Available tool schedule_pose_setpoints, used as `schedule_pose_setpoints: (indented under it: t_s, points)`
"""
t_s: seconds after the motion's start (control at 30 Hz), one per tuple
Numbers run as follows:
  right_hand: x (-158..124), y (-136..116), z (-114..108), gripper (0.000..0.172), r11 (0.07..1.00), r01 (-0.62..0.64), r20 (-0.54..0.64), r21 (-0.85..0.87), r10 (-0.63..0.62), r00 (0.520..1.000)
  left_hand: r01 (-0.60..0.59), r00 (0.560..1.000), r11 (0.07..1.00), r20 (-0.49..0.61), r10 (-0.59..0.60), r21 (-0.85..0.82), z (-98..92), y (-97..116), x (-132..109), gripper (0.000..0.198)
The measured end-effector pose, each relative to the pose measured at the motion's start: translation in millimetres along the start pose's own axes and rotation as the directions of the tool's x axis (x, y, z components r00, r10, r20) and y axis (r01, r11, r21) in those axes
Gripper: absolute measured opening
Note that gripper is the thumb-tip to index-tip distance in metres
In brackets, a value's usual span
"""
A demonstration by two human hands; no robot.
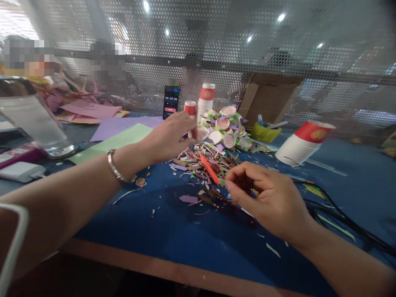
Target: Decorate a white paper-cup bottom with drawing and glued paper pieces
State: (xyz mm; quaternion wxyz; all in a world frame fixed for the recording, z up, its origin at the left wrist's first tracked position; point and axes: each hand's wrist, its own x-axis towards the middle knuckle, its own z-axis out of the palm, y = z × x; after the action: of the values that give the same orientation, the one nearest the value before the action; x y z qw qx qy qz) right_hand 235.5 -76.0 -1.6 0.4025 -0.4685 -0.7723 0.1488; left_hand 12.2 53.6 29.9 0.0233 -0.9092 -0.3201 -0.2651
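Observation:
My right hand (272, 200) is above the desk, thumb and forefinger pinched on a small green paper scrap (222, 182). Under and beyond it lies an orange pen-like tool (209, 169) on a heap of paper shreds (192, 163). My left hand (171, 136) reaches forward beside a pile of round, paper-trimmed discs (229, 141). Its thumb and fingers are apart, and I see nothing between them. Whether its fingertips touch the nearest disc, I cannot tell. Just behind that hand stands a short red-and-white paper cup (189, 108).
A paper cup stack (305, 142) leans at right, near black cables (331, 210) and a yellow-green container (266, 133). Behind the discs rises another cup stack (206, 97). A phone (171, 103) shows a timer. Coloured paper sheets (123, 138) and a water glass (40, 119) are at left.

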Motion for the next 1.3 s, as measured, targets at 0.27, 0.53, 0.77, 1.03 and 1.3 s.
schedule_pose_setpoints:
  t_s: [0.27, 0.53, 0.77, 1.03, 1.3]
  points:
    - [2, 5, 2, 0.01, 0.999, -0.043, -0.093, -0.019, 0.041, 0.995, -0.104, 0.956, 0.974, 0.25, 0.153, -0.2, -19.1, 15, -66, 0.017]
    - [3, 3, 4, 0.012, 0.996, -0.072, -0.047, -0.05, 0.069, 0.996, -0.083, 0.939, 0.978, 0.313, 0.14, -0.19, -29.1, 27, -71, 0.021]
    - [4, 3, 3, 0.014, 0.996, -0.083, -0.006, 0.012, 0.083, 0.997, 0.206, 0.957, 0.859, 0.279, -0.078, -0.468, -8.6, 63, -30, 0.013]
    - [5, 5, 2, 0.013, 0.993, -0.111, 0.004, 0.049, 0.111, 0.994, 0.154, 0.981, 0.851, 0.181, -0.071, -0.502, 10.7, 74, -34, 0.013]
    - [2, -3, 4, 0.013, 0.997, -0.059, 0.023, 0.051, 0.058, 0.998, 0.089, 0.995, 0.837, 0.076, -0.057, -0.54, 9.7, 79, -49, 0.017]
